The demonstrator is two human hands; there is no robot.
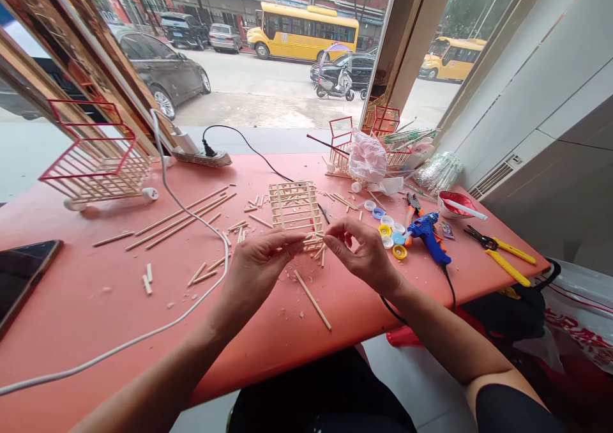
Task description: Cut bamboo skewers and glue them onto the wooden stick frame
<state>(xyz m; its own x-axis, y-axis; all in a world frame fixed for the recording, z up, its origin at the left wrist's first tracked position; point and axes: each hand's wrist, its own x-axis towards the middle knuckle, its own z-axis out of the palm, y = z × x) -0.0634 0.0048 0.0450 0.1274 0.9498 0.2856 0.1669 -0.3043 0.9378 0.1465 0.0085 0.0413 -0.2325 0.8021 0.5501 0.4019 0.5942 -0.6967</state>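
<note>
Over the middle of the red table (258, 331), my left hand (258, 260) pinches a short wooden stick (312, 241) between thumb and fingers. My right hand (361, 251) is close by on the right, its thumb and index finger nearly together at the stick's other end; whether it grips anything is too small to tell. Just beyond both hands stands a small frame of pale sticks (292, 206). Nearer me lies a longer loose stick (313, 300). Short cut sticks (204, 273) are scattered left of my left hand.
A blue glue gun (431, 238), bottle caps (387, 242) and yellow-handled pliers (507, 262) lie right. A red-rimmed stick cart (103, 171), white cable (168, 318) and phone (23, 280) are left. A power strip (201, 157) sits by the window.
</note>
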